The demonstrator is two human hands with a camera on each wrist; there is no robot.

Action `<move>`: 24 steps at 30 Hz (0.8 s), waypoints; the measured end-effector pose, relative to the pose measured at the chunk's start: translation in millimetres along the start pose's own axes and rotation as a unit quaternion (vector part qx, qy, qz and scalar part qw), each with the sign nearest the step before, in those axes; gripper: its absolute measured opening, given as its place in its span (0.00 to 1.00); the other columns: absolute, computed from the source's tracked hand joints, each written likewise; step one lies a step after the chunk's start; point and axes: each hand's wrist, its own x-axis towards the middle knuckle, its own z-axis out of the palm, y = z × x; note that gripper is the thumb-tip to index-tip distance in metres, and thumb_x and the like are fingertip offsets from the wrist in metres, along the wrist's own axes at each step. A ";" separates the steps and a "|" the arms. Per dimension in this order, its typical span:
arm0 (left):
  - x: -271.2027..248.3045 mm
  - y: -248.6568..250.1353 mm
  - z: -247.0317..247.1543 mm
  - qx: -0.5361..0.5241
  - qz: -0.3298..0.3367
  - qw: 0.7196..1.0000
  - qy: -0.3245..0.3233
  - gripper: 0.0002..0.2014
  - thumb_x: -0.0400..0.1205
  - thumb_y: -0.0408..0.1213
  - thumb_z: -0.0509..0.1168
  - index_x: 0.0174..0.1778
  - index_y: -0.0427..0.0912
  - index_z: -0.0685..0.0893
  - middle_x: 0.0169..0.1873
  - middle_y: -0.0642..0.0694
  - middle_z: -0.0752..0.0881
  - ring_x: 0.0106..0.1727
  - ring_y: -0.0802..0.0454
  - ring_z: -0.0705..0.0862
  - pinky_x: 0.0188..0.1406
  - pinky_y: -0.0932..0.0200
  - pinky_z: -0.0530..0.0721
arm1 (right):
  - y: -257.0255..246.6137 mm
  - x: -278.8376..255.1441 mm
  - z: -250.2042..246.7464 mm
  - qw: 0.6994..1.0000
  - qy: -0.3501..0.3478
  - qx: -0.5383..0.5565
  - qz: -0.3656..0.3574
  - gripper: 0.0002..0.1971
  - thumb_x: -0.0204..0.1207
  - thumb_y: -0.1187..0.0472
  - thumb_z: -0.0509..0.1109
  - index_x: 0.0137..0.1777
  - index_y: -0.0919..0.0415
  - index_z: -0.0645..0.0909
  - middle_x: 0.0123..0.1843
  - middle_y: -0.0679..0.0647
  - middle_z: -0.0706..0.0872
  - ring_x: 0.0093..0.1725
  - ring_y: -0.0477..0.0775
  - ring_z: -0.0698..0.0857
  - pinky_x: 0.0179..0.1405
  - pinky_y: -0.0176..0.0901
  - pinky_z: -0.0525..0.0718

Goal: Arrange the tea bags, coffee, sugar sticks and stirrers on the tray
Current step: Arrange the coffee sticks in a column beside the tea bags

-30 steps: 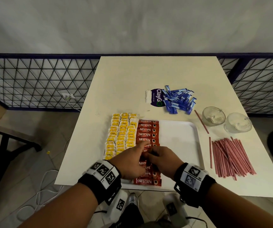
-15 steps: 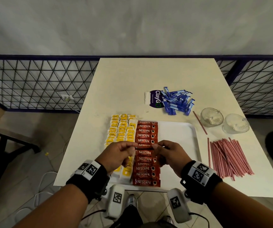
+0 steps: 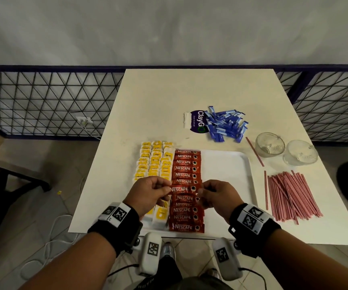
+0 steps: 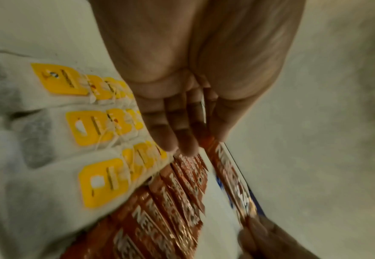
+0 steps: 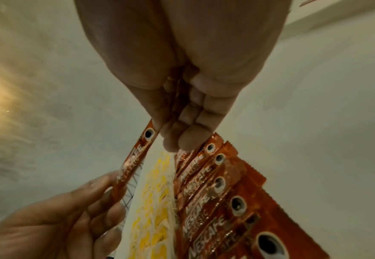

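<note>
A white tray (image 3: 227, 170) lies on the table with yellow tea bags (image 3: 154, 162) in rows at its left and a column of red coffee sachets (image 3: 186, 166) beside them. Both hands hold one red coffee sachet (image 3: 182, 189) lifted above the column: my left hand (image 3: 150, 193) pinches its left end, my right hand (image 3: 215, 193) pinches its right end. The wrist views show the same held sachet (image 4: 228, 173) (image 5: 135, 157) stretched between thumb and fingers. Blue sugar sticks (image 3: 226, 124) lie piled behind the tray. Red stirrers (image 3: 290, 193) lie in a heap to its right.
Two glass bowls (image 3: 270, 144) (image 3: 300, 155) stand at the right behind the stirrers. A purple-and-white packet (image 3: 196, 122) lies by the sugar sticks. One stray stirrer (image 3: 254, 151) lies near the tray's far right corner. A metal mesh railing runs behind the table.
Both hands have drawn apart from the middle of the coffee column and now hold one sachet lifted by its ends above the row.
</note>
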 end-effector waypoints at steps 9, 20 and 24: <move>32.3 -41.6 -52.1 0.376 -0.077 0.909 0.161 0.19 0.79 0.48 0.66 0.63 0.43 0.80 0.61 0.38 0.81 0.62 0.39 0.81 0.63 0.49 0.79 | 30.7 5.7 1.1 0.991 0.020 0.018 0.134 0.04 0.76 0.69 0.70 0.41 0.69 0.82 0.33 0.60 0.87 0.26 0.57 0.83 0.31 0.48 0.84; 31.5 -46.6 -51.2 0.391 -0.085 0.907 0.135 0.17 0.81 0.48 0.64 0.60 0.41 0.79 0.57 0.38 0.84 0.60 0.38 0.81 0.56 0.52 0.78 | 30.8 11.9 6.5 0.964 0.066 -0.241 0.088 0.10 0.73 0.47 0.73 0.46 0.51 0.79 0.40 0.47 0.87 0.34 0.45 0.86 0.26 0.33 0.81; 29.8 -44.8 -50.4 0.401 -0.079 0.904 0.129 0.16 0.82 0.48 0.63 0.58 0.40 0.80 0.56 0.38 0.86 0.59 0.38 0.82 0.52 0.53 0.77 | 27.5 11.1 11.1 0.966 0.055 -0.241 0.081 0.09 0.75 0.50 0.73 0.51 0.52 0.79 0.41 0.47 0.86 0.31 0.41 0.84 0.15 0.23 0.70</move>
